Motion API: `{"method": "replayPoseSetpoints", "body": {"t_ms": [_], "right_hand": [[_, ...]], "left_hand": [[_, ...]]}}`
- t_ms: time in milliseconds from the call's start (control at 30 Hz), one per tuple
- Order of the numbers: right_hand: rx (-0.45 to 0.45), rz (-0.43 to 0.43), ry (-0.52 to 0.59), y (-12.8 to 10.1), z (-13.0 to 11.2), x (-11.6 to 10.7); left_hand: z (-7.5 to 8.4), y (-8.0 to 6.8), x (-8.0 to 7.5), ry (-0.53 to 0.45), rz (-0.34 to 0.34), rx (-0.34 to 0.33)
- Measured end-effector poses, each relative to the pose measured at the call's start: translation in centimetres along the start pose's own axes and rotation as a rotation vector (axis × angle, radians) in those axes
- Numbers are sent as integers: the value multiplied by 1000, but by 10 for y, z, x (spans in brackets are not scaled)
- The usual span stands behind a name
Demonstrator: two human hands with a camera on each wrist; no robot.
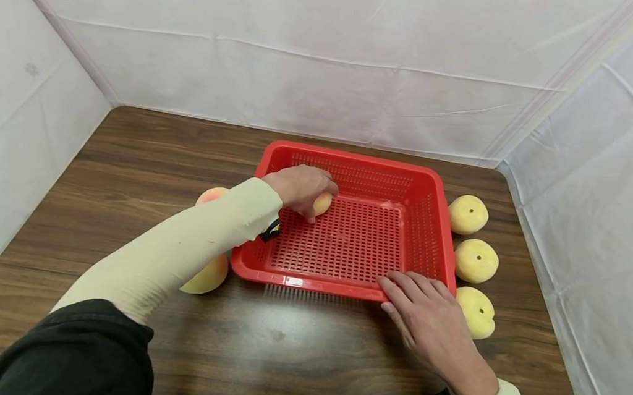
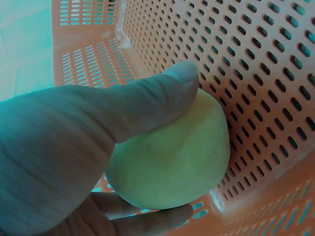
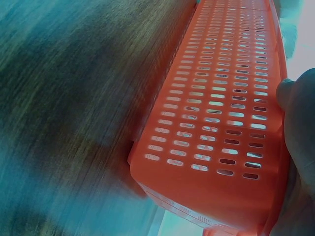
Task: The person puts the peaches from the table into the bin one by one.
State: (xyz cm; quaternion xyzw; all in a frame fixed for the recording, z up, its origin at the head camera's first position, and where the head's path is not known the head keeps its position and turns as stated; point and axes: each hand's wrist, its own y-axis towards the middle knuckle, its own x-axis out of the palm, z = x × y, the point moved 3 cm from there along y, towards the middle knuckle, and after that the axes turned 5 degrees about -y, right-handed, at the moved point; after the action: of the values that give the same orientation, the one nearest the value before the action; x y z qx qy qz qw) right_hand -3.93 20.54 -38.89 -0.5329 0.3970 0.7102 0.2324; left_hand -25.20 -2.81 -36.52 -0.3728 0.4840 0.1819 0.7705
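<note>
Your left hand (image 1: 301,190) grips a peach (image 2: 172,152), thumb against fingers, inside the basket's (image 1: 353,156) left end; your right hand (image 1: 430,324), fingers curled over the near rim, holds the far right of that long side.

Head view: room from above over right half of red basket (image 1: 341,240) floor, walls all round. Left hand (image 1: 302,187) plus held peach (image 1: 323,204) block upper left of basket; pale sleeve (image 1: 178,248) bars left-center. Right hand (image 1: 431,327) covers near rim, lower right. Three peaches (image 1: 476,261) crowd right side. Passable tabletop (image 1: 276,355), bottom center.
</note>
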Motion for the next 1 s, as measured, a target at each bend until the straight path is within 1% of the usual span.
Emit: {"method": "replayPoseSetpoints", "body": {"t_ms": [100, 233, 567, 833, 1000], "right_hand": [[0, 0, 3, 0, 0, 0], [1, 4, 11, 0, 0, 0], [-5, 12, 11, 2, 0, 0], [-2, -4, 7, 1, 0, 1], [1, -7, 3, 1, 0, 0]], "left_hand": [[-1, 0, 1, -21, 2, -3], [-3, 0, 2, -26, 7, -14], [-3, 1, 3, -9, 7, -20], [-3, 2, 3, -27, 11, -36], [-3, 2, 2, -14, 20, -28]]}}
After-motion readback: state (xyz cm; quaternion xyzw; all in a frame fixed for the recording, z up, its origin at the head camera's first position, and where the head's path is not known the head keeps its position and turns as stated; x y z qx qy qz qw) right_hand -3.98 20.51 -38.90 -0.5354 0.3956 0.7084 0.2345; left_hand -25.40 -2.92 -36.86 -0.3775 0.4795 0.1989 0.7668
